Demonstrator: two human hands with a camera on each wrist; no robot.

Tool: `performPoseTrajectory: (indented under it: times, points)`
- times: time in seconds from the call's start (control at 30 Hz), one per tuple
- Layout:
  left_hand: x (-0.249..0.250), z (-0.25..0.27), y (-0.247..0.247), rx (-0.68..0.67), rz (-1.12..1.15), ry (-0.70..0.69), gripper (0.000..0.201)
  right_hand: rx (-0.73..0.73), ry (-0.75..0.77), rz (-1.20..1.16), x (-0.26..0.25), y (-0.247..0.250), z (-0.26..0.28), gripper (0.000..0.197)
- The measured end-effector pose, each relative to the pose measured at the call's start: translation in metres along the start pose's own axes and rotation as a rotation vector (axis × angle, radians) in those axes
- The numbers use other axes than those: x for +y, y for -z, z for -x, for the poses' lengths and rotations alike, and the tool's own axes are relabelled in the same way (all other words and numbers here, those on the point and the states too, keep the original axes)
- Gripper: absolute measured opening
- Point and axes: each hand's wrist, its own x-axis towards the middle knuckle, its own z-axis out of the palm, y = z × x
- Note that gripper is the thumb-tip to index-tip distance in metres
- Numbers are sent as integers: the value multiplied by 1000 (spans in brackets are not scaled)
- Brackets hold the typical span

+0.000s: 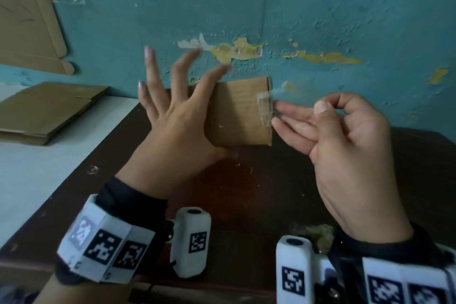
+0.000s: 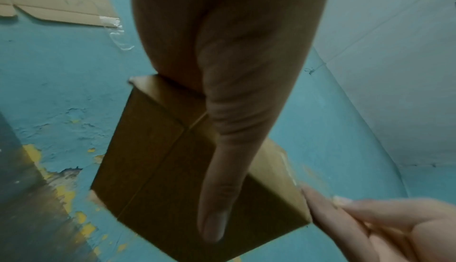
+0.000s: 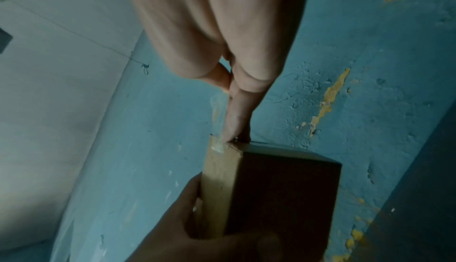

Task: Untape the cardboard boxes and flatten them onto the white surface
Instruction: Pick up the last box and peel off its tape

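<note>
The left hand (image 1: pixel 177 118) is raised above the dark wooden tabletop (image 1: pixel 246 192), with its back toward the head camera and its four fingers spread wide and straight. Its palm lies against the left side of a small cardboard box (image 1: pixel 239 113), and in the left wrist view the thumb (image 2: pixel 222 178) is stretched flat across the underside of the box, so the box is supported between palm and thumb, not clenched. The right hand (image 1: pixel 345 136) comes from the right side, palm up. Its thumb and index finger are curled together and pinch one end of a clear tape strip (image 1: pixel 265 106); the other fingers are straight and their tips touch the right edge of the box.

The box is brown, rectangular and matt, with a seam line on its bottom face. The tape is thin, shiny and wrinkled, and one end is on the right edge of the box. The box is held in the air over the far part of the tabletop, near the peeling turquoise wall (image 1: pixel 296 7).

On the white surface (image 1: pixel 37 168), at the left of the tabletop, a flattened cardboard (image 1: pixel 49 111) lies flat. Another flat cardboard sheet (image 1: pixel 27 22) stands against the wall above it.
</note>
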Motion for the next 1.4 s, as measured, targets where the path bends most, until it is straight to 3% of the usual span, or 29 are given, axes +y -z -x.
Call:
performPoseTrajectory:
  times: [0.1,0.33,0.47,0.67,0.97,1.2,1.4]
  points:
    - [0,-3,-1,71,56,-99,87,-30,-3,-42,-6,-4,3,21]
    - [-1,-1,6,3,257,-140,74,9,-105,-121,-10,-4,4,18]
    - [-2,-2,4,17,239,-167,78,56,-194,-133,-9,0,2,16]
    - [-3,-1,4,-111,394,-225,82,48,-368,-553,-12,3,-7,17]
    - [-12,-1,10,-98,494,-143,87,-39,-481,-760,-13,19,-15,23]
    - [-10,2,12,-122,565,-124,86,-165,-465,-716,-16,27,-14,16]
    - [-14,2,9,-149,532,-152,84,-215,-354,-530,-17,31,-11,27]
